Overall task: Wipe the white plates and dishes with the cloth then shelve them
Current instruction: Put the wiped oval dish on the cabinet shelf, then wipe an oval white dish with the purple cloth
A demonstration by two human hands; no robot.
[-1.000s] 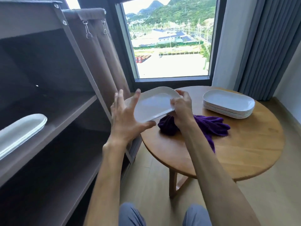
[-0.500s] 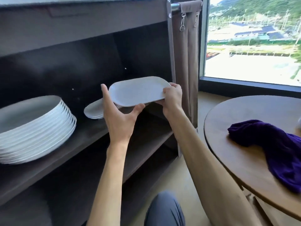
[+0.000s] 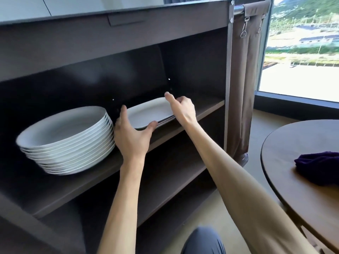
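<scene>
The left hand [image 3: 131,136] grips the near left end of a white oblong dish [image 3: 149,112]: the thumb lies along the front rim and the fingers reach up behind the left edge. The right hand [image 3: 183,110] holds the right end of the same dish, with the forefinger extended over the far rim and the other fingers curled against the edge. Whether these curled fingers pass under the dish cannot be told.

The dish lies nearly flat on top of a low pile of similar dishes [image 3: 167,120], whose edges show as thin lines just below its front right rim. This pile rests on the upper shelf [image 3: 207,107] of a dark brown cabinet [image 3: 128,39], toward the right side of the compartment.

Just to the left of the left hand, on the same shelf, stands a tall stack of round white plates [image 3: 67,140]. Its right edge is near the left wrist; contact cannot be confirmed. A lower shelf [image 3: 174,178] sits beneath.

A brown fabric bag [image 3: 244,88] hangs by metal clips from a rail at the right side of the cabinet. Further right, a round wooden table [image 3: 293,153] carries a crumpled purple cloth [image 3: 319,169], well apart from both hands. A window [image 3: 302,52] is behind the table. A knee in grey fabric [image 3: 201,241] shows at the bottom edge.
</scene>
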